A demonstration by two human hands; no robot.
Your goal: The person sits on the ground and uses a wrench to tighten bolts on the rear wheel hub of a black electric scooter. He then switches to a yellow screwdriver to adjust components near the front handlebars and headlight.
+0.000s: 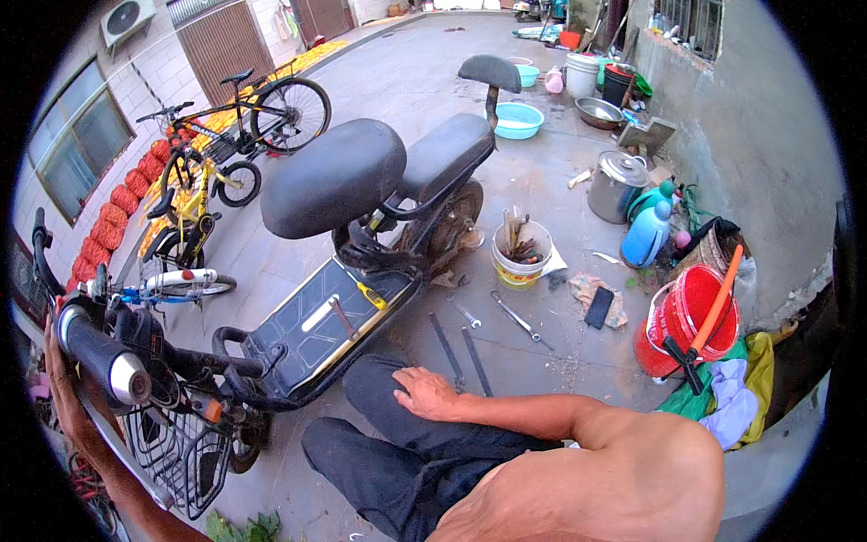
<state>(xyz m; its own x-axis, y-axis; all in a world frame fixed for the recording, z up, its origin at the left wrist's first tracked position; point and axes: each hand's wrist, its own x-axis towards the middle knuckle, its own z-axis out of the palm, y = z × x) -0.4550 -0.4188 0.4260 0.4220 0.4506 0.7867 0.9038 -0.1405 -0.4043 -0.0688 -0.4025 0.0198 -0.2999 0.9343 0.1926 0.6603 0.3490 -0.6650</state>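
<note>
My right hand (426,394) rests on my bent knee (375,384), fingers loosely spread and holding nothing. At the far left my left hand (65,384) lies against the outer side of a black handlebar grip (90,348) with a silver end; most of its fingers are hidden behind the grip. The handlebar belongs to a black electric scooter (438,154) with a padded seat (339,176). On its footboard (298,339) lie a yellow-handled screwdriver (368,291) and a metal wrench (344,318). Its front carries a wire basket (176,452).
Beside the scooter lie two dark bars (447,352), a wrench (513,314), a phone (598,309) on a rag and a tool bucket (521,257). A red bucket (673,316) with an orange-handled tool (718,298) stands right. Bicycles (239,126) stand at left.
</note>
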